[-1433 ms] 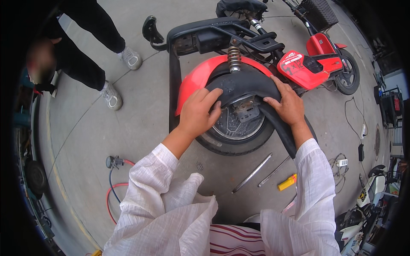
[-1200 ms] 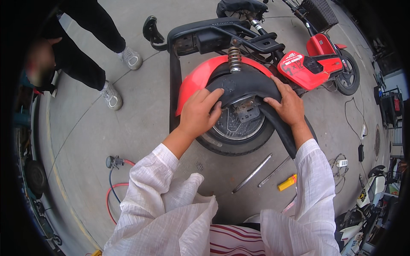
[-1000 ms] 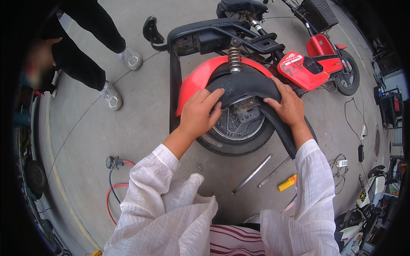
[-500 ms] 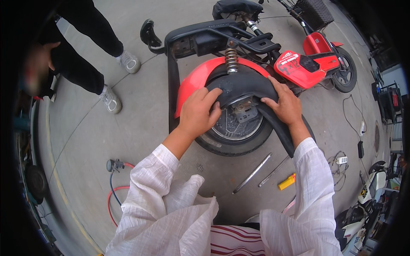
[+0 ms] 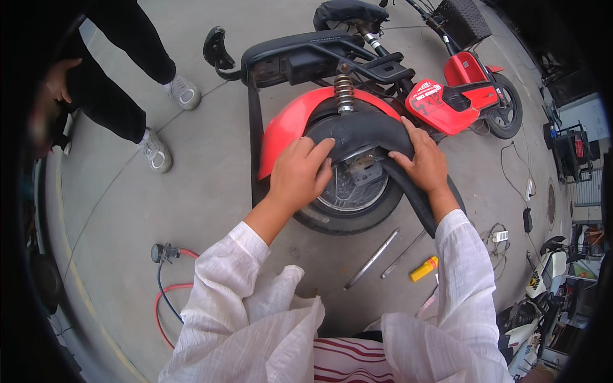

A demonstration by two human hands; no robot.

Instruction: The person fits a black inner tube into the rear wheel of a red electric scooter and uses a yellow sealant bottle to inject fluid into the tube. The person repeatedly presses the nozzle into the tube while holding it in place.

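Head view, looking down: we see a grey concrete floor (image 5: pixel 211 191) filling most of the frame, with faint joint lines curving across it and a yellow painted line bending along the lower left edge.

At centre frame, our left hand (image 5: pixel 299 175) and our right hand (image 5: pixel 424 163) both press on a black tyre (image 5: pixel 364 131) that arches over the rear wheel (image 5: pixel 348 201) of a red scooter (image 5: pixel 357 83). The left hand's fingers are curled over the tyre's left side, gripping it. The right hand's fingers are spread flat on its right side, with the thumb wrapped round the edge. White loose sleeves cover both forearms.

The tyre sits just under the scooter's red mudguard (image 5: pixel 287 124), below a coil spring (image 5: pixel 345 92).

On the floor at lower right of the wheel lie two metal tyre levers (image 5: pixel 371 258) close together, and near them a yellow-handled tool (image 5: pixel 423 269). At lower left, a red hose (image 5: pixel 169 300) loops beside a small pressure gauge (image 5: pixel 159 253).

At upper left, another person stands in dark trousers and grey trainers (image 5: pixel 156 150). At upper right stands a second red scooter (image 5: pixel 466 89). Cables and parked vehicles crowd the right edge.
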